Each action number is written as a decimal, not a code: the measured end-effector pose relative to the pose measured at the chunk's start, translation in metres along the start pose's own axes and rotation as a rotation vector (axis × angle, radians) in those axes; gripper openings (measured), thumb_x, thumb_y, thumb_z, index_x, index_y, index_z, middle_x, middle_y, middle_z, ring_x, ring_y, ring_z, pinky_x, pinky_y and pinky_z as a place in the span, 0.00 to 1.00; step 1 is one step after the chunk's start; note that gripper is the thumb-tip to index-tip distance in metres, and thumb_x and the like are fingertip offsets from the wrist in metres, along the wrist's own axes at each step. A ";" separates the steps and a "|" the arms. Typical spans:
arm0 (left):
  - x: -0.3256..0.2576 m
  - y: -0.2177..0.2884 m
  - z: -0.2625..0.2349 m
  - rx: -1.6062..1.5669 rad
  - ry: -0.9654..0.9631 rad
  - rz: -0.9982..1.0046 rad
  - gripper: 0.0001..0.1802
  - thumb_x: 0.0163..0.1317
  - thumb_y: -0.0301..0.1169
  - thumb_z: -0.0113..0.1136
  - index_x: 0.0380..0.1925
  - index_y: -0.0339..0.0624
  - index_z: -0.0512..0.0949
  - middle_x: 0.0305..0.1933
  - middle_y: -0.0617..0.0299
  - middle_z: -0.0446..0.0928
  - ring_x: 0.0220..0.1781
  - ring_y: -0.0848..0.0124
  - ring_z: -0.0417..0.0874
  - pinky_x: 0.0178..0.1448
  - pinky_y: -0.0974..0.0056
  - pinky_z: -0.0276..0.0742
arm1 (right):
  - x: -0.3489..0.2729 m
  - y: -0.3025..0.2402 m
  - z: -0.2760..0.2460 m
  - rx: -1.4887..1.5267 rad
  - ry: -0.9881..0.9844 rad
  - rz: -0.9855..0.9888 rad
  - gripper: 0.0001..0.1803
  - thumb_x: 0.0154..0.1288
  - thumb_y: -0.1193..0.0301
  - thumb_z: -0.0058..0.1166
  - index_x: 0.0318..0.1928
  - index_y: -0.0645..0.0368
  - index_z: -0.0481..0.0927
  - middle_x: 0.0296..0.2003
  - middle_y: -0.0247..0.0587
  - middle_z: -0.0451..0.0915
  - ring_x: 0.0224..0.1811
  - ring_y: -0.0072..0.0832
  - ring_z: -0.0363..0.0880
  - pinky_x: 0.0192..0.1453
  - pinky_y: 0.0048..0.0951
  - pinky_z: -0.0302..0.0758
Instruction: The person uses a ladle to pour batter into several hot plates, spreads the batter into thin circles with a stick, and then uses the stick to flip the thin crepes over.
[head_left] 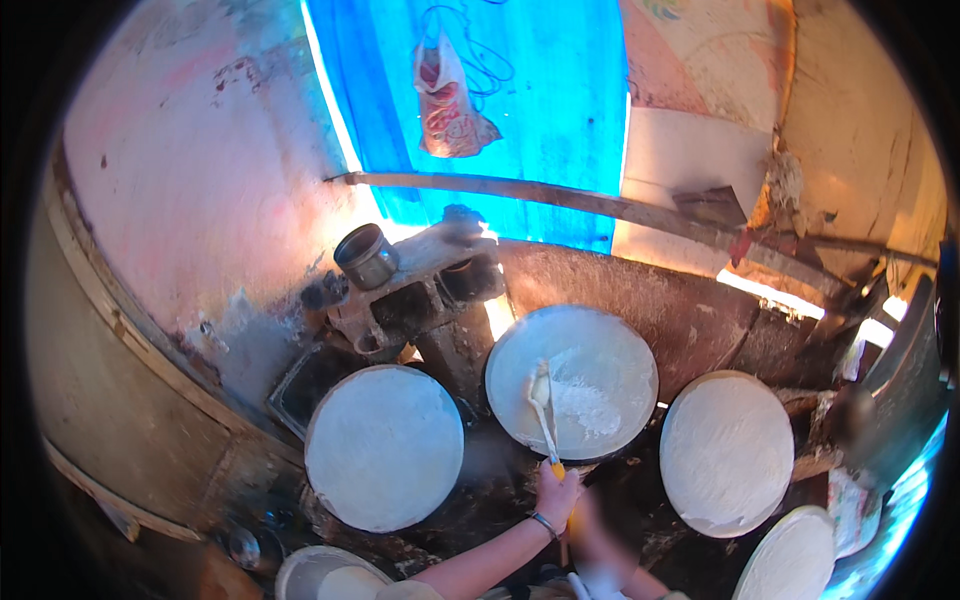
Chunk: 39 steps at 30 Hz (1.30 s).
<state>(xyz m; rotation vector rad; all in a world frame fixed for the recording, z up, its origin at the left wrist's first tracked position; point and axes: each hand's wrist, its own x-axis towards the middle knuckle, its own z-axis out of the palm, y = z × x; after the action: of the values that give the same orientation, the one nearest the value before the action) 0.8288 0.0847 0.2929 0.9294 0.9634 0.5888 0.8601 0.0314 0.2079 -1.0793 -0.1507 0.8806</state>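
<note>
My left hand (557, 492), with a bracelet at its wrist, is closed round the yellow grip of a long-handled tool (545, 415). The tool's shaft and head are coated white, and its head lies over a large round griddle-like plate (515, 385). White wet-looking or powdery patches (595, 400) spread on that plate to the right of the tool. Close beside the left hand and lower down, my right hand (590, 515) is smeared by motion. Its fingers cannot be made out, nor whether it touches the handle.
More pale round plates stand left (385, 445), right (727, 455) and lower right (790, 565). A bucket (290, 572) with pale contents is at the lower left. A metal pot (367, 258) sits on a sooty clay stove (425, 275). Behind hangs a bag (450, 115) before blue sheeting (560, 110).
</note>
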 end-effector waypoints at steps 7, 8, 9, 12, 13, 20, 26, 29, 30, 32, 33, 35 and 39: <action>0.000 0.042 -0.039 -0.180 -0.051 -0.307 0.10 0.61 0.27 0.49 0.41 0.51 0.63 0.23 0.68 0.62 0.18 0.80 0.61 0.21 0.74 0.61 | 0.022 -0.057 -0.018 -0.051 0.170 0.108 0.15 0.62 0.68 0.50 0.49 0.52 0.75 0.15 0.25 0.64 0.09 0.15 0.58 0.10 0.17 0.54; 0.003 0.039 -0.042 -0.216 -0.111 -0.365 0.08 0.62 0.27 0.48 0.40 0.50 0.64 0.22 0.69 0.61 0.17 0.80 0.61 0.20 0.75 0.61 | 0.019 -0.047 -0.010 -0.102 0.100 0.144 0.15 0.61 0.68 0.50 0.49 0.51 0.75 0.15 0.25 0.64 0.09 0.15 0.57 0.10 0.17 0.53; 0.008 0.033 -0.045 -0.258 -0.167 -0.428 0.07 0.62 0.27 0.48 0.39 0.49 0.65 0.20 0.69 0.61 0.16 0.80 0.60 0.20 0.75 0.60 | 0.015 -0.036 -0.003 -0.159 0.031 0.179 0.15 0.61 0.68 0.51 0.50 0.50 0.74 0.15 0.25 0.64 0.09 0.15 0.57 0.10 0.18 0.53; 0.013 0.045 -0.051 -0.772 -0.424 -0.664 0.05 0.63 0.26 0.43 0.37 0.42 0.69 0.15 0.71 0.57 0.12 0.83 0.59 0.16 0.77 0.60 | 0.023 -0.032 0.014 0.147 -0.140 0.372 0.14 0.63 0.69 0.49 0.50 0.50 0.74 0.15 0.26 0.64 0.10 0.15 0.57 0.12 0.18 0.53; 0.007 0.066 -0.058 -1.051 -0.528 -0.762 0.06 0.64 0.25 0.42 0.38 0.40 0.69 0.14 0.71 0.57 0.12 0.83 0.59 0.16 0.78 0.60 | 0.021 -0.045 0.022 0.199 -0.148 0.407 0.14 0.63 0.69 0.49 0.50 0.50 0.74 0.15 0.26 0.63 0.10 0.15 0.57 0.12 0.18 0.53; 0.001 0.108 -0.064 -1.098 -0.523 -0.323 0.13 0.66 0.28 0.39 0.46 0.36 0.69 0.13 0.70 0.55 0.10 0.84 0.58 0.15 0.79 0.62 | -0.003 -0.128 0.071 -0.354 -0.133 -0.368 0.20 0.61 0.74 0.49 0.55 0.62 0.71 0.29 0.36 0.78 0.28 0.15 0.73 0.32 0.19 0.70; -0.022 0.137 -0.097 -1.379 -0.644 -0.472 0.13 0.66 0.27 0.35 0.40 0.31 0.69 0.15 0.70 0.58 0.11 0.83 0.61 0.17 0.77 0.63 | 0.033 -0.107 0.006 -1.484 -0.181 -0.561 0.25 0.58 0.70 0.49 0.58 0.40 0.67 0.34 0.44 0.79 0.35 0.38 0.80 0.34 0.32 0.76; -0.046 0.115 -0.149 -1.204 -0.571 -0.425 0.13 0.66 0.27 0.35 0.43 0.33 0.68 0.18 0.68 0.63 0.12 0.83 0.62 0.16 0.78 0.64 | 0.049 -0.142 -0.006 -1.835 0.051 -0.331 0.27 0.58 0.69 0.45 0.58 0.31 0.63 0.29 0.42 0.77 0.30 0.39 0.79 0.29 0.37 0.74; -0.057 0.109 -0.159 -1.132 -0.574 -0.445 0.13 0.66 0.27 0.37 0.45 0.33 0.68 0.18 0.68 0.62 0.12 0.83 0.61 0.16 0.78 0.63 | 0.069 -0.143 -0.031 -1.700 0.288 -0.364 0.23 0.56 0.68 0.47 0.54 0.34 0.68 0.28 0.43 0.78 0.32 0.40 0.79 0.30 0.39 0.74; -0.077 0.097 -0.186 -1.047 -0.515 -0.446 0.14 0.65 0.28 0.40 0.49 0.37 0.67 0.19 0.69 0.61 0.13 0.83 0.61 0.15 0.78 0.62 | 0.074 -0.161 -0.058 -1.439 0.499 -0.400 0.12 0.56 0.67 0.48 0.42 0.49 0.78 0.24 0.48 0.78 0.29 0.40 0.80 0.29 0.39 0.74; -0.087 0.091 -0.199 -1.034 -0.460 -0.437 0.15 0.65 0.28 0.41 0.51 0.40 0.65 0.20 0.69 0.62 0.14 0.83 0.61 0.15 0.78 0.62 | 0.061 -0.165 -0.057 -1.150 0.561 -0.239 0.11 0.56 0.68 0.49 0.40 0.52 0.78 0.24 0.47 0.78 0.28 0.37 0.79 0.28 0.37 0.74; -0.099 0.083 -0.219 -1.012 -0.395 -0.447 0.13 0.65 0.29 0.41 0.50 0.44 0.65 0.20 0.70 0.61 0.15 0.82 0.60 0.15 0.77 0.61 | 0.036 -0.150 -0.053 -0.709 0.598 -0.087 0.10 0.57 0.68 0.50 0.39 0.58 0.78 0.23 0.43 0.78 0.26 0.30 0.78 0.26 0.32 0.74; -0.090 0.093 -0.239 -0.993 -0.327 -0.679 0.11 0.68 0.34 0.37 0.28 0.45 0.66 0.13 0.71 0.53 0.14 0.80 0.59 0.15 0.75 0.62 | -0.049 0.005 -0.001 -0.525 0.505 -0.484 0.12 0.56 0.70 0.55 0.40 0.64 0.78 0.32 0.41 0.80 0.34 0.23 0.76 0.42 0.28 0.75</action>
<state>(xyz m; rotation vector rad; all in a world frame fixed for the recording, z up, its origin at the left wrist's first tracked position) 0.5725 0.1555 0.3518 -0.2036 0.5140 0.2463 0.8248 -0.0021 0.2180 -1.6335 -0.2142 0.1095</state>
